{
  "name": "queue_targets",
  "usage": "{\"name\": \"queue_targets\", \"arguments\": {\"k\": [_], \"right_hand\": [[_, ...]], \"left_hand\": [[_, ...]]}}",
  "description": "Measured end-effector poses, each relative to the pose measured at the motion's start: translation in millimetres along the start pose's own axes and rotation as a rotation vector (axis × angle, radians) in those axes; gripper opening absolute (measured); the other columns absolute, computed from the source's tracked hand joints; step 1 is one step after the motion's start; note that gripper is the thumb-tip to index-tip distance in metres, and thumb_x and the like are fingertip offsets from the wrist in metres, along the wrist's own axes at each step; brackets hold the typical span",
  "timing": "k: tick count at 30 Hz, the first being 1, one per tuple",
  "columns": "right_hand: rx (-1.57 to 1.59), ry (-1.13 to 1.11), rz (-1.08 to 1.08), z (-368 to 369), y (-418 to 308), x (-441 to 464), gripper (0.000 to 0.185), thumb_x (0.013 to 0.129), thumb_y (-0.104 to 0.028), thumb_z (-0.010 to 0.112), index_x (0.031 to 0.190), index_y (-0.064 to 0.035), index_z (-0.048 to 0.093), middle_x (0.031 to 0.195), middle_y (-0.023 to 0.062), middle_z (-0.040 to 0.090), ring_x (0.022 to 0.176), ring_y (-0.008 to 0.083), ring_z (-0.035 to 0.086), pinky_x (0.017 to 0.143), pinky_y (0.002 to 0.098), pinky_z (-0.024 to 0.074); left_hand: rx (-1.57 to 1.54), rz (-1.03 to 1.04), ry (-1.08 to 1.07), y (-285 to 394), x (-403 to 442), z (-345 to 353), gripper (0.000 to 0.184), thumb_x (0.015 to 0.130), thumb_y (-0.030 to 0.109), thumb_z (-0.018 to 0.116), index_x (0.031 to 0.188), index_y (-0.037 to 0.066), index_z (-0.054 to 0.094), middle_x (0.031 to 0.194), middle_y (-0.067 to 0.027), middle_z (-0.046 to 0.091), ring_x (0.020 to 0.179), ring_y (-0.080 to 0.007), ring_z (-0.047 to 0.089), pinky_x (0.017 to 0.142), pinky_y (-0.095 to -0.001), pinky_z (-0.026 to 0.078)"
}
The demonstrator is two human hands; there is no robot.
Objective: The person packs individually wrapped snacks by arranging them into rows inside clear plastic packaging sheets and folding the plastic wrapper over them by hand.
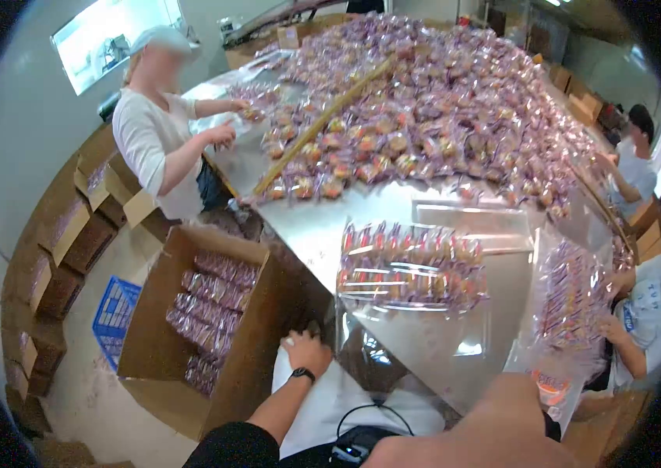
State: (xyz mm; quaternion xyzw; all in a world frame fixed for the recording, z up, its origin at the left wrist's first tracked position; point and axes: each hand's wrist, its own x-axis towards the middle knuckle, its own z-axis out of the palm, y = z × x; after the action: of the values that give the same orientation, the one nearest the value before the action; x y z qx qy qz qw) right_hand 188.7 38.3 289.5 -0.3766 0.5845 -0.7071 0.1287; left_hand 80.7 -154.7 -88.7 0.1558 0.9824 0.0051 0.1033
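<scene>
My left hand (306, 353), with a dark watch on its wrist, is by the near side of the cardboard box (167, 398), fingers apart and holding nothing that I can see. Inside the box lie several rows of purple-wrapped snack packs (210, 312). On the metal table in front of me, a clear plastic bag (502, 242) has two rows of wrapped snacks (412, 269) in it. My right arm reaches across the lower right; my right hand (514, 398) is beside another filled clear bag (568, 300). Its fingers are hidden from view.
A large heap of wrapped snacks (424, 117) covers the far table, behind a yellow strip (323, 129). A co-worker (155, 140) stands at the left; other people (646, 312) work at the right. A blue crate (114, 316) and several cartons (85, 238) stand on the left floor.
</scene>
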Motion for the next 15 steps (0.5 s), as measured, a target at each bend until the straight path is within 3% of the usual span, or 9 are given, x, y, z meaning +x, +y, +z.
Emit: {"name": "queue_targets", "arguments": {"k": [12,15], "right_hand": [[-0.102,-0.057,0.043,-11.5,-40.9,1.4,0.042,0.101,-0.035,0.066,0.116,0.0028,0.074,0.102,0.0237,0.076,0.096,0.0326,0.074,0.081,0.0417,0.0580],[-0.435,0.015,0.230,-51.0,-39.6,1.7,0.042,0.101,-0.036,0.066,0.115,0.0029,0.074,0.102,0.0238,0.076,0.096,0.0326,0.074,0.081,0.0417,0.0582]], "left_hand": [[-0.076,0.027,0.029,-10.2,-5.6,3.1,0.047,0.089,0.039,0.061,0.118,0.006,0.076,0.135,-0.0147,0.063,0.134,-0.0426,0.043,0.110,-0.0701,0.028],[-0.029,0.012,0.020,-12.3,-7.7,4.0,0.047,0.090,0.040,0.059,0.116,0.004,0.076,0.134,-0.0146,0.063,0.136,-0.0426,0.042,0.110,-0.0687,0.029]]}}
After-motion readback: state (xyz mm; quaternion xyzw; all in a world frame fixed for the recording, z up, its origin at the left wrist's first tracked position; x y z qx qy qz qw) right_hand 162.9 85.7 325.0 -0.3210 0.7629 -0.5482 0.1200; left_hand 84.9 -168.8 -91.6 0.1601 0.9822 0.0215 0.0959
